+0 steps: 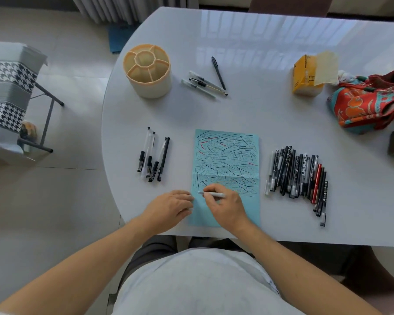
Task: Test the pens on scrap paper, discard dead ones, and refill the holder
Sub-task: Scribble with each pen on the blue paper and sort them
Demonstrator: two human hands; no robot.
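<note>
While the right hand pinches a white pen with its tip on the blue paper, the left hand lies flat, fingers relaxed, touching the sheet's left edge. Paper covered in black and red strokes. Big pen pile right of the right hand, four pens beyond the left hand, holder and more pens far ahead on the table
</note>
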